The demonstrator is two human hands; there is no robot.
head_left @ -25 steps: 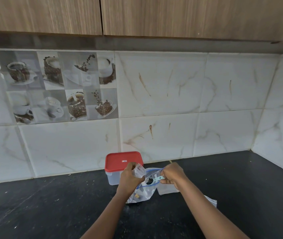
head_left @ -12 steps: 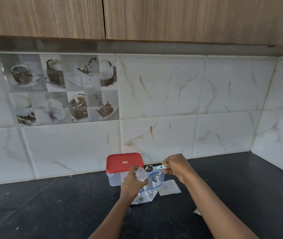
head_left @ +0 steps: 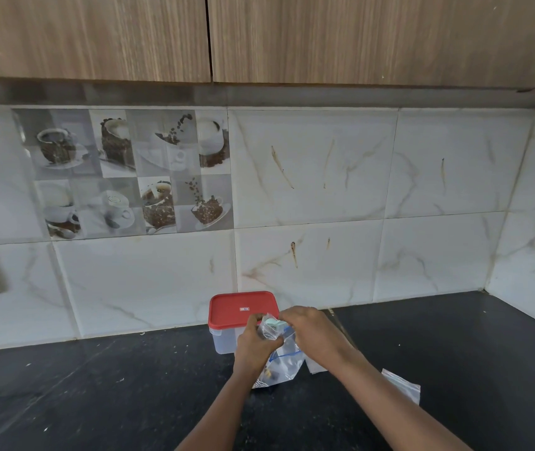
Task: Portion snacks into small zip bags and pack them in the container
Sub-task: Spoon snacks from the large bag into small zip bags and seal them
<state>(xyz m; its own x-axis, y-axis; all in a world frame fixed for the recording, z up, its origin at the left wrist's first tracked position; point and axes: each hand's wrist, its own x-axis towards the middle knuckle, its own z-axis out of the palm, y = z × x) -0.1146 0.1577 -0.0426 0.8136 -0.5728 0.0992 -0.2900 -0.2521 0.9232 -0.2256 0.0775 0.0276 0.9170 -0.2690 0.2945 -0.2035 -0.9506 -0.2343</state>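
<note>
The right hand (head_left: 311, 332), fingers curled round a pale green scoop (head_left: 272, 322), has swung it over to the small zip bag (head_left: 267, 332) pinched in the left hand (head_left: 254, 346). On the black counter (head_left: 96, 385), the red-lidded container (head_left: 243, 309) stands closed behind the larger snack bag (head_left: 284, 364); an empty zip bag (head_left: 402, 385) lies to the right.

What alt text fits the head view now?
The left hand grips a small zip bag while the right hand holds a pale green scoop at its mouth, over a larger snack bag on the black counter. A red-lidded container stands behind.
</note>
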